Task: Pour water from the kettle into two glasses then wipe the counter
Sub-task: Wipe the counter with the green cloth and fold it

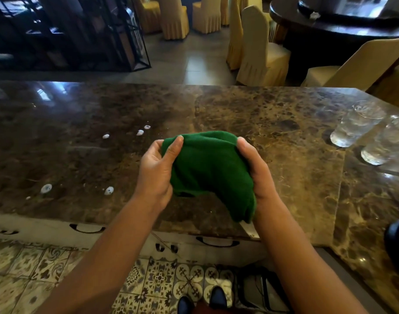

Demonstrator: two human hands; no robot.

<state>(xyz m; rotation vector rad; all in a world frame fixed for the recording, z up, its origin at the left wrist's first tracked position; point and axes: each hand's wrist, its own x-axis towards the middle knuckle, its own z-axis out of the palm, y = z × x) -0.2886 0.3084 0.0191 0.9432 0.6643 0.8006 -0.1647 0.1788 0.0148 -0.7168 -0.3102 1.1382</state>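
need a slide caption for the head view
Both hands, left and right, hold a green cloth above the marble counter; droplets left, two glasses right.

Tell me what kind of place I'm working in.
Probably a restaurant or banquet hall: a brown marble bar counter, rows of cream fabric-covered chairs and a dark round dining table beyond it.
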